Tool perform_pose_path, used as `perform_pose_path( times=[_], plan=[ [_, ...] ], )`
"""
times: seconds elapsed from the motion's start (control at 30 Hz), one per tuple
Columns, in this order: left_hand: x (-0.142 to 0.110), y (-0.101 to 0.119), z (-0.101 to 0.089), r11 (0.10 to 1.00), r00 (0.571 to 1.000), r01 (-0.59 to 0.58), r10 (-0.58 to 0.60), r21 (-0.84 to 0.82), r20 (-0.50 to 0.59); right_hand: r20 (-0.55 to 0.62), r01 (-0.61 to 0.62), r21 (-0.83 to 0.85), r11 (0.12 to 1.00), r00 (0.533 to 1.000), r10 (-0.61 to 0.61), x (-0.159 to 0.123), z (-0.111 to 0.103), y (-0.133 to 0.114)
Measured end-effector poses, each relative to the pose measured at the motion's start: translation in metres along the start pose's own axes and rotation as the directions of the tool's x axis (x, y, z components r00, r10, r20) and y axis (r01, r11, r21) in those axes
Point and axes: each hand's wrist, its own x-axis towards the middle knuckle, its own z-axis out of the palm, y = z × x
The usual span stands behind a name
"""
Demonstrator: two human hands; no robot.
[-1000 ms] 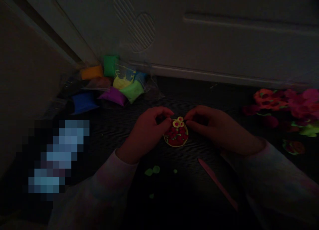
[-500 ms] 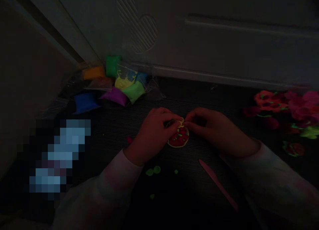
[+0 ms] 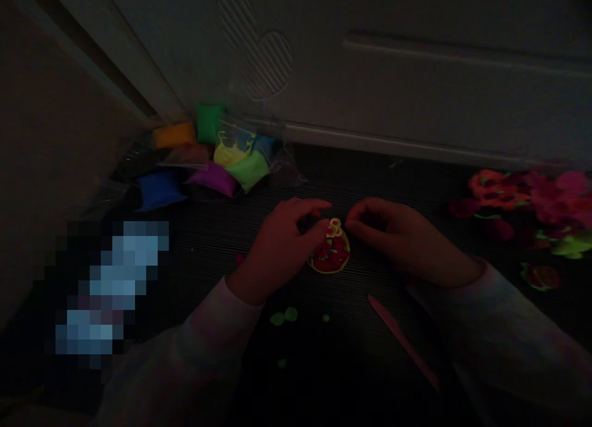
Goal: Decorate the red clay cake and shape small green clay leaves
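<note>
A small round clay piece (image 3: 329,257), red with green bits and a yellow rim, lies on the dark surface between my hands. Small yellow clay flowers (image 3: 333,227) with red centres sit at its far edge. My left hand (image 3: 287,248) is at its left side, thumb against the flowers and forefinger stretched out apart from the thumb. Just right of the flowers is my right hand (image 3: 393,236), its thumb and forefinger tips pressed together; whether anything is between them is too dark to see. A pink clay knife (image 3: 402,341) lies nearer me.
Bags of coloured clay (image 3: 215,177) lie at the back left by the pale panel (image 3: 393,88). Pink and orange clay shapes (image 3: 499,190) are at the far right, with a layered clay piece (image 3: 540,276) below. Green clay bits (image 3: 283,317) lie in front. A pixelated bright patch (image 3: 113,285) is at left.
My left hand came in from the left, closed its thumb and forefinger over the flowers, then spread them again. My right fingertips touched the flowers and have drawn slightly back.
</note>
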Motion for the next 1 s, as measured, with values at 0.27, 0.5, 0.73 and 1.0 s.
perform_pose_path(
  times=[0.27,0.5,0.73,1.0],
  plan=[
    [-0.002,-0.004,-0.013,0.992,0.997,0.081,-0.081,0.092,-0.006,-0.017,-0.015,0.054,0.998,1.0,0.016,0.002,0.003,0.007],
    [-0.003,-0.006,-0.013,0.983,0.999,0.041,-0.047,0.181,0.027,-0.048,0.003,0.054,0.999,0.999,-0.001,0.003,0.008,0.012],
    [-0.005,-0.008,-0.021,0.983,0.983,-0.032,-0.002,0.179,0.183,0.075,0.055,-0.037,0.998,0.996,-0.052,0.002,-0.001,0.011],
    [-0.012,-0.011,-0.025,0.936,0.905,-0.23,0.105,0.267,0.412,0.185,0.193,-0.054,0.98,0.966,-0.18,0.0,-0.007,0.013]
  ],
)
